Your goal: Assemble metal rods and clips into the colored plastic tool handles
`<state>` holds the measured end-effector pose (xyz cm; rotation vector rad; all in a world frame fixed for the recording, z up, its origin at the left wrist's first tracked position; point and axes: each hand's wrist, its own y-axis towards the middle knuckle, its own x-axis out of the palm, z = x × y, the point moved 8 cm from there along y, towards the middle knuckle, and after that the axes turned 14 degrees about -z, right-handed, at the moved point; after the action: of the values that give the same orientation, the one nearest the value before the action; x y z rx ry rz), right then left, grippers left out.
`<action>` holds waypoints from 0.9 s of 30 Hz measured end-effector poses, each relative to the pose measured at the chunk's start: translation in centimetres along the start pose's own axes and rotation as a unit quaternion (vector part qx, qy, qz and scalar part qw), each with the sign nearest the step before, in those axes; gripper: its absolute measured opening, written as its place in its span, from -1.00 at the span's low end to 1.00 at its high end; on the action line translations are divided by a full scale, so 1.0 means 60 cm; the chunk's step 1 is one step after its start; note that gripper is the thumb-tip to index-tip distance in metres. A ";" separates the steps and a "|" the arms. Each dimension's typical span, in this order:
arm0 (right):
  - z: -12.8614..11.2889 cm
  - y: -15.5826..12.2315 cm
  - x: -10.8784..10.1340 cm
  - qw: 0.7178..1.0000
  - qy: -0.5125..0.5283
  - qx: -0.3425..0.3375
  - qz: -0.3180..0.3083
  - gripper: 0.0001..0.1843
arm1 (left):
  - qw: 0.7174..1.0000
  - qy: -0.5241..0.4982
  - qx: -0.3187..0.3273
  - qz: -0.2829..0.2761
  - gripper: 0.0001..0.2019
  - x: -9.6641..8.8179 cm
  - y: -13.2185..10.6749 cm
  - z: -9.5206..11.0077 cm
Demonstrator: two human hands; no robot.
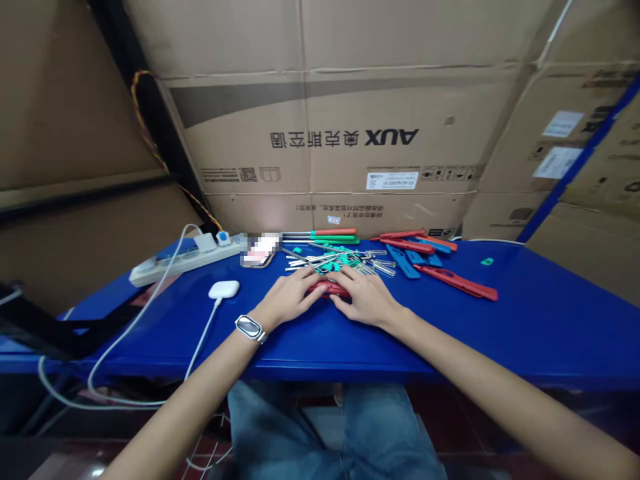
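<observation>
Two hands, left hand [290, 298] and right hand [364, 298], both apparently closed on red-handled tool [327, 288] on blue table [500, 333]; grip partly hidden.

thing: red handle [327, 288], slim plastic, perhaps a screwdriver's
pose: lying flat, long axis left to right
place: on the blue table [500, 327], just before the tool pile [345, 261]
state: ends hidden (left hand [290, 298] and right hand [367, 298] hold them)
</observation>
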<state>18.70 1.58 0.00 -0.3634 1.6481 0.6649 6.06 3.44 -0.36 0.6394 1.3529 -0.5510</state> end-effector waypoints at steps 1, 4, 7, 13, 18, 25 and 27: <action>-0.001 0.001 0.005 1.000 0.000 0.002 -0.002 -0.52 | 1.000 -0.017 -0.010 -0.004 -0.56 0.005 -0.002 -0.006; 0.010 -0.006 0.013 1.000 0.011 0.011 -0.003 -0.44 | 0.999 -0.043 -0.019 -0.011 -0.56 0.015 -0.001 -0.011; 0.021 -0.019 0.015 1.000 0.026 0.016 -0.004 -0.37 | 0.998 -0.054 -0.021 0.004 -0.59 0.012 0.000 -0.013; 0.022 -0.025 0.017 0.996 0.084 -0.002 -0.012 -0.35 | 0.991 -0.129 -0.023 0.026 -0.70 0.004 -0.003 -0.028; 0.035 -0.023 0.013 0.987 0.159 -0.005 0.004 -0.34 | 0.986 -0.156 -0.016 0.056 -0.70 -0.003 -0.001 -0.029; 0.060 -0.030 0.011 0.984 0.179 0.011 0.002 -0.17 | 0.988 -0.106 -0.100 0.054 -0.66 -0.008 -0.015 -0.041; 0.061 -0.030 0.013 0.983 0.185 0.016 -0.002 -0.21 | 0.987 -0.101 -0.118 0.048 -0.65 -0.009 -0.019 -0.044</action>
<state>22.49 2.50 -1.40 -0.4897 2.0077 0.5915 3.35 4.47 -0.17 0.4401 1.1673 -0.3611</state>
